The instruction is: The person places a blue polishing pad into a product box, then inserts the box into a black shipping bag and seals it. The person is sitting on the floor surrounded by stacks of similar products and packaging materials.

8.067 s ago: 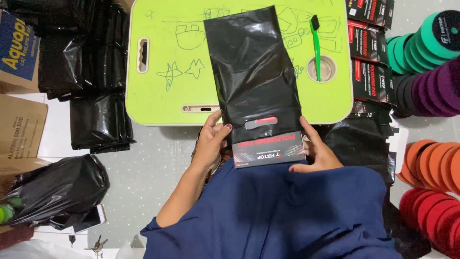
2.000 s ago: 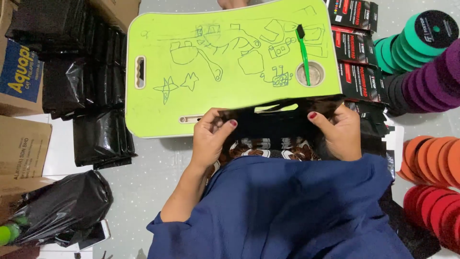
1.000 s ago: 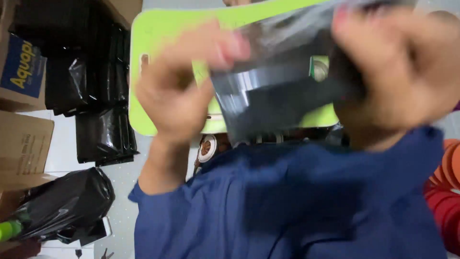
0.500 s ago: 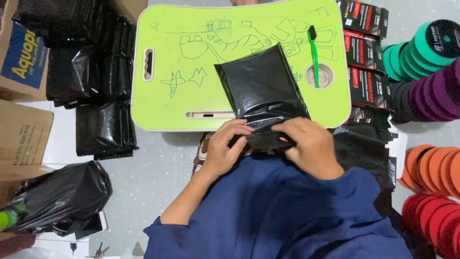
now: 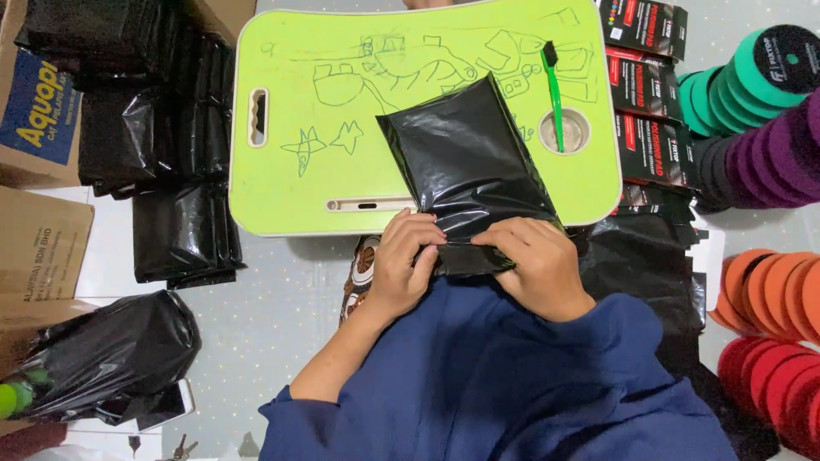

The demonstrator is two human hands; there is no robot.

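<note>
Glossy black bag (image 5: 465, 162) on lime-green, doodle-covered lap desk (image 5: 307, 196).

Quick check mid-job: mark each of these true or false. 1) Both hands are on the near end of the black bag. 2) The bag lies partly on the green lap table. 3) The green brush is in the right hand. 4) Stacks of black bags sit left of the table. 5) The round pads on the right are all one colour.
1) True: the left hand and right hand pinch the near end of the black bag.
2) True: it lies on the green lap table.
3) False: the green brush lies on the table, untouched.
4) True: stacks of black bags.
5) False: the round pads are green, purple, orange and red.
</note>
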